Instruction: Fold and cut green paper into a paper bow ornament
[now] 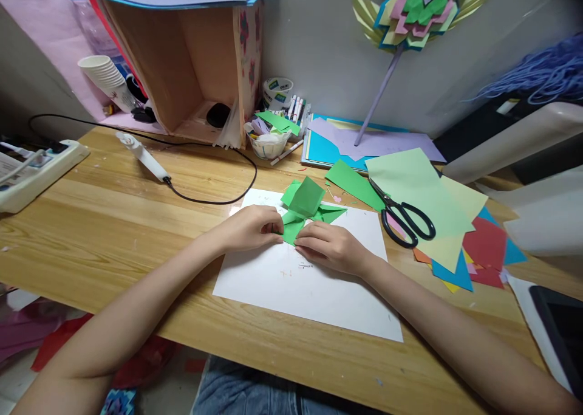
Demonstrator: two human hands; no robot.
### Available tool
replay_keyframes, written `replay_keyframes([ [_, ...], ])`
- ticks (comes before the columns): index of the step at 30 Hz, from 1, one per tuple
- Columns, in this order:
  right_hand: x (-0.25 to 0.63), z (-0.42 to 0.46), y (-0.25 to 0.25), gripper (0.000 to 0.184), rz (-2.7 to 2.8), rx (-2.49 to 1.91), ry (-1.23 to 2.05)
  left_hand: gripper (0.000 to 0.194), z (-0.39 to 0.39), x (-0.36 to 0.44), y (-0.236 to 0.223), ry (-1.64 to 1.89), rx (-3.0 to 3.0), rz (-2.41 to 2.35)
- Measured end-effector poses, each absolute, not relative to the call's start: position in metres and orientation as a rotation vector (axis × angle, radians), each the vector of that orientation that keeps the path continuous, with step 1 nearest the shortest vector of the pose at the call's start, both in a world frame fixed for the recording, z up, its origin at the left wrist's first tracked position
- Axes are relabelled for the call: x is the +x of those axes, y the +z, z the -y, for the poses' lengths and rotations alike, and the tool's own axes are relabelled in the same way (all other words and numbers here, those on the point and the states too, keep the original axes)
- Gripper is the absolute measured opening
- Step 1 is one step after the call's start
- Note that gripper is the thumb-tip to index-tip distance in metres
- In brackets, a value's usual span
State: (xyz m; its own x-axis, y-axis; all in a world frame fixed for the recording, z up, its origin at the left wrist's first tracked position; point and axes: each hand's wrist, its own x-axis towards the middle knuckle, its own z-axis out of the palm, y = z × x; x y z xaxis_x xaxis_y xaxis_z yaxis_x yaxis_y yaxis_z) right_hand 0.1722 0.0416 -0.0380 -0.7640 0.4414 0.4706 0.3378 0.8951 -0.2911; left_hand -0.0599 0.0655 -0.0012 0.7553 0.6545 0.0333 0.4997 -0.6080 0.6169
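Note:
A folded green paper piece (pixel 306 197) with several flaps rests on a white sheet of paper (pixel 314 293) in the middle of the table. My left hand (pixel 255 226) pinches its near left edge, fingers closed together. On the near right edge, the fingertips of my right hand (pixel 334 245) are closed on the same paper. One square flap stands raised above the rest, and pointed flaps stick out to the right. My fingers hide part of the lower folds.
Black-handled scissors (pixel 407 220) lie on pale green paper (pixel 410 172) at the right, over coloured scraps. A corded glue gun (pixel 143 157) lies left, its cable looping toward the white sheet. A paper flower (pixel 428 8) leans at the back, near a scrap-filled bowl (pixel 268 144).

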Motion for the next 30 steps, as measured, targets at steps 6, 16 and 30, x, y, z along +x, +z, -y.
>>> replay_keyframes([
  [6, 0.168, -0.039, -0.033, 0.011, 2.463, -0.671, 0.329, 0.021, -0.063, -0.058, 0.001, 0.327, 2.366, -0.913],
  [16, 0.149, -0.039, -0.025, 0.007, 2.233, -1.195, 0.543, 0.016, -0.064, -0.054, -0.001, 0.396, 2.233, -1.031],
  [30, 0.151, -0.042, -0.026, 0.016, 2.210, -1.242, 0.637, 0.016, -0.061, -0.051, -0.007, 0.402, 2.269, -1.074],
])
